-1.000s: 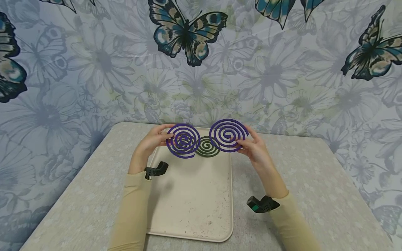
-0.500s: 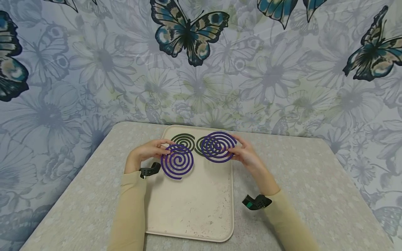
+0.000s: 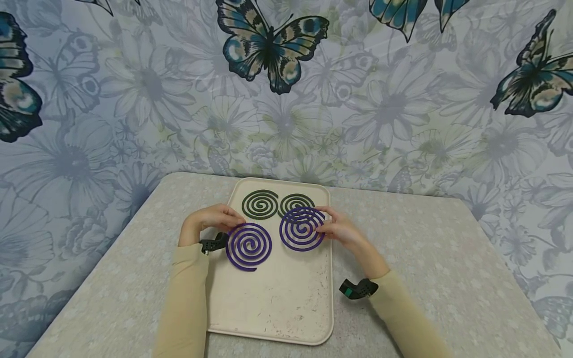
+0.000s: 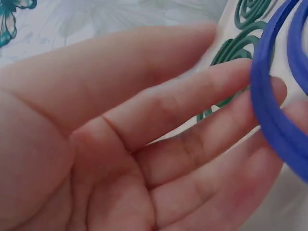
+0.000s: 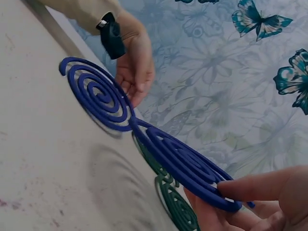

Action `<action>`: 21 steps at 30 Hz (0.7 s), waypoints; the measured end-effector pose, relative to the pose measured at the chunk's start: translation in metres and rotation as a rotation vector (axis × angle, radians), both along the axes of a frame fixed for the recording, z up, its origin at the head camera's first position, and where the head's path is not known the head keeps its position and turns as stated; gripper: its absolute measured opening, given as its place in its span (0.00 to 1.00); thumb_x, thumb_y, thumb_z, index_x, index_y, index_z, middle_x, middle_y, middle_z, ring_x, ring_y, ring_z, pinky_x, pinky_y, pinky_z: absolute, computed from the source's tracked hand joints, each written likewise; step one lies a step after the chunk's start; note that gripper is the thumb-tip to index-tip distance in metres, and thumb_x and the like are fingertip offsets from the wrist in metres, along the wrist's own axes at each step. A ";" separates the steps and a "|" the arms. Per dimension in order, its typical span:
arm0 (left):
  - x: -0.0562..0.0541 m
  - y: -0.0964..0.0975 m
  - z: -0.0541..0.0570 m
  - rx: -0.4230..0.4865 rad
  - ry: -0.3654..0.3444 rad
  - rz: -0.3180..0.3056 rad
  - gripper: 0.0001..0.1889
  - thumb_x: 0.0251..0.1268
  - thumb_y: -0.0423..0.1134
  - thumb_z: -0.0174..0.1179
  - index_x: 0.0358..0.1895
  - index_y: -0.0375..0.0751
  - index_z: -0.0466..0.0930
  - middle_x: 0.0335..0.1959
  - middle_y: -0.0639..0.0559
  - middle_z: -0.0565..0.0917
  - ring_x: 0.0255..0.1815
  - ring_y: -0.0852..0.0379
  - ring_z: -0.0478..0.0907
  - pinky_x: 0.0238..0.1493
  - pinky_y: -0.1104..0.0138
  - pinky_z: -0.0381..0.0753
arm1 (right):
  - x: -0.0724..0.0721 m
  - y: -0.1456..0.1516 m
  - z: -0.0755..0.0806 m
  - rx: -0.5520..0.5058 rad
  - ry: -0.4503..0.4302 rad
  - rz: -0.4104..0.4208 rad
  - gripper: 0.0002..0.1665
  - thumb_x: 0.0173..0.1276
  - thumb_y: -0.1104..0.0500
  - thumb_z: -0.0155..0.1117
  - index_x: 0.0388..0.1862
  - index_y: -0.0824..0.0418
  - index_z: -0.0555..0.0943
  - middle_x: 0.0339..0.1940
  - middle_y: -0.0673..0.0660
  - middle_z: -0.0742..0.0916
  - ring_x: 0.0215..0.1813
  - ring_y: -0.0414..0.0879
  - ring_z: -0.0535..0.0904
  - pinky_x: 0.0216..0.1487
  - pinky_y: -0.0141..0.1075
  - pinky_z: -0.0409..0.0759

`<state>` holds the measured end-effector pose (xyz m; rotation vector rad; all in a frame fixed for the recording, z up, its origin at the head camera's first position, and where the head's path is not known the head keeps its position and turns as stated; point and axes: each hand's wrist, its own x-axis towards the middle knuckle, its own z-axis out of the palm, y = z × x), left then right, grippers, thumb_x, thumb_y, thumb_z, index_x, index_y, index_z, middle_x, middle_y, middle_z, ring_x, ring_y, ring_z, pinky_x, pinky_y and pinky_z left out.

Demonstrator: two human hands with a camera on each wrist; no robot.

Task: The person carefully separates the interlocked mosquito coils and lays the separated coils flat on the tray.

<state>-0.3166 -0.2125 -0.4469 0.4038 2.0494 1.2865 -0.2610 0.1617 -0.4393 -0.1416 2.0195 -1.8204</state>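
A purple mosquito coil lies on or just above the cream tray, left of its middle. My left hand is at its far-left edge; in the left wrist view the fairly straight fingers touch the coil's outer ring, the thumb apart from it. My right hand pinches a second purple mosquito coil between thumb and fingers. That coil is tilted above the tray, its shadow visible below in the right wrist view. It partly covers one green mosquito coil; another green mosquito coil lies beside it.
The tray stands on a pale patterned table, its near half speckled with dark reddish marks. Behind the table hangs a butterfly-print cloth. Each wrist wears a black camera mount.
Both purple coils have come down and nearer, from over the green coils. The left one is now at or close to the tray surface. My left thumb and fingers have loosened from it.
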 end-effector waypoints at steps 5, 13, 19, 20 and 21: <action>0.002 0.002 0.007 -0.086 0.033 0.067 0.21 0.70 0.42 0.53 0.52 0.24 0.78 0.36 0.51 0.87 0.33 0.65 0.81 0.42 0.69 0.83 | 0.000 -0.005 -0.009 0.027 -0.039 0.094 0.40 0.60 0.75 0.60 0.72 0.63 0.61 0.44 0.62 0.87 0.32 0.39 0.84 0.32 0.30 0.84; 0.004 0.000 0.014 -0.077 0.042 0.113 0.26 0.74 0.46 0.47 0.55 0.20 0.74 0.43 0.34 0.86 0.40 0.55 0.86 0.46 0.64 0.84 | 0.004 -0.008 -0.011 0.147 0.002 0.146 0.37 0.63 0.68 0.61 0.71 0.67 0.62 0.34 0.52 0.87 0.31 0.37 0.82 0.37 0.34 0.85; 0.007 0.005 0.022 -0.104 0.083 0.106 0.26 0.73 0.47 0.47 0.58 0.24 0.73 0.48 0.33 0.84 0.46 0.50 0.85 0.52 0.60 0.82 | 0.008 -0.007 -0.002 0.294 0.088 0.096 0.35 0.67 0.63 0.58 0.70 0.73 0.61 0.47 0.73 0.84 0.40 0.53 0.86 0.44 0.43 0.85; 0.008 0.007 0.023 -0.116 0.089 0.109 0.26 0.73 0.47 0.47 0.59 0.25 0.72 0.49 0.33 0.83 0.47 0.49 0.85 0.54 0.59 0.81 | 0.008 -0.005 0.000 0.325 0.101 0.087 0.34 0.68 0.62 0.57 0.69 0.73 0.61 0.49 0.74 0.83 0.42 0.55 0.86 0.43 0.43 0.85; 0.008 0.009 0.025 -0.126 0.103 0.108 0.26 0.73 0.47 0.47 0.60 0.25 0.71 0.51 0.33 0.83 0.48 0.48 0.84 0.56 0.57 0.80 | 0.009 -0.004 0.001 0.353 0.113 0.080 0.33 0.68 0.61 0.57 0.69 0.73 0.62 0.50 0.74 0.83 0.43 0.57 0.86 0.43 0.43 0.85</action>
